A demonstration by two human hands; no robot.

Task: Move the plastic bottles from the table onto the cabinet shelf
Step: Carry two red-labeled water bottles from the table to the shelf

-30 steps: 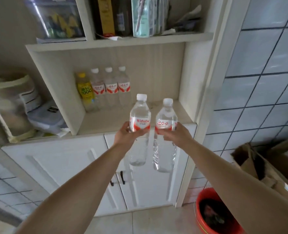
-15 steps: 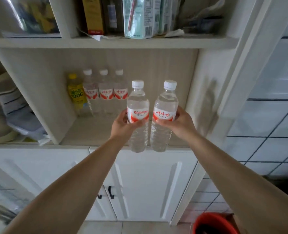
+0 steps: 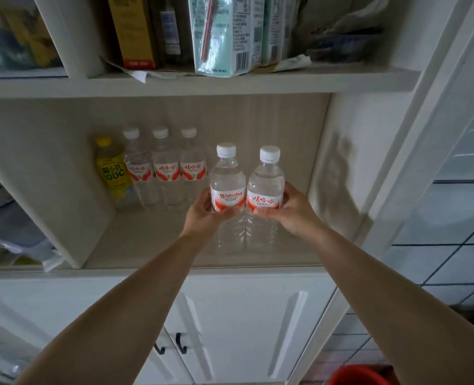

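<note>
My left hand (image 3: 206, 212) grips a clear water bottle (image 3: 227, 187) with a white cap and red-and-white label. Beside it, touching, stands a matching bottle (image 3: 265, 190) held by my right hand (image 3: 288, 212). Both bottles are upright inside the open shelf compartment, their bases at or just above the shelf board (image 3: 152, 245); contact is hard to tell. At the back left of the same shelf stand three more water bottles (image 3: 166, 170) in a row and a yellow drink bottle (image 3: 112, 169).
The upper shelf (image 3: 230, 81) carries cartons, a box and papers. Closed white cabinet doors (image 3: 230, 329) with black handles lie below. A neighbouring compartment on the left holds bags. A tiled wall is at the right, a red bucket (image 3: 360, 376) at the bottom right.
Both hands have carried the two bottles up and forward, from in front of the cabinet doors into the shelf compartment. The camera has come closer to the shelf.
</note>
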